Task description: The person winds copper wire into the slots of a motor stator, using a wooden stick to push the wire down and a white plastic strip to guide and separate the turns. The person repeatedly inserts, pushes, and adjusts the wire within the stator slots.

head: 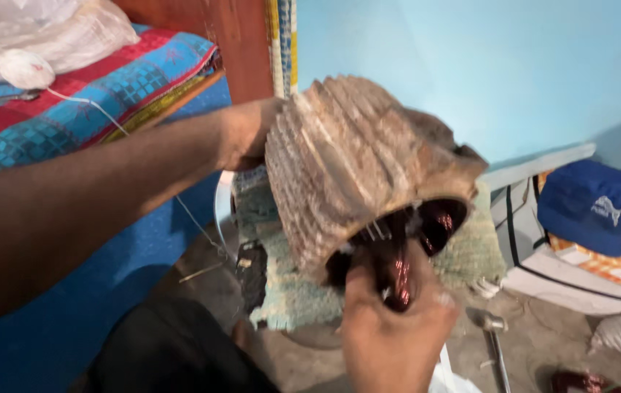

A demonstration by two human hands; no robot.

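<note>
Head view: ribbed motor housing (358, 156) held up over mat's (292, 291) middle, left hand (246, 135) gripping its far end, right hand (390, 327) clamped on copper windings (398, 269), partly out, rest still inside.

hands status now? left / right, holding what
Left hand: gripping the far end of the ribbed motor housing, fingers hidden behind it.
Right hand: closed on the copper winding at the housing's open end.
</note>
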